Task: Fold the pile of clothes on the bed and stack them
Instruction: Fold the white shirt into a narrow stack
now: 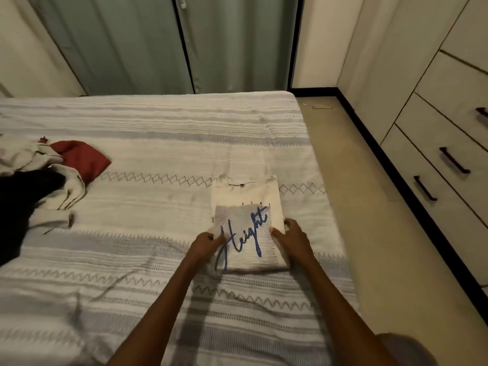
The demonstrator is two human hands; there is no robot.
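- Head view: cream shirt (pixel 247 207) with blue script, folded narrow, flat on the bed (pixel 158 128) near its right edge, long axis running straight away from the body.
- Left hand (pixel 204 244) pinching near left edge, right hand (pixel 291 237) gripping near right edge; hands apart, equally close.
- Likely next: near end folded away toward collar.
- Unfolded pile (pixel 39 180) well apart, far left.

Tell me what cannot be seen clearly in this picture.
- Pile of clothes, head view: cut off by the left edge.
- Fingertips of the left hand and right hand: tucked under the folded shirt.
- Drawers: cut off by the right edge.
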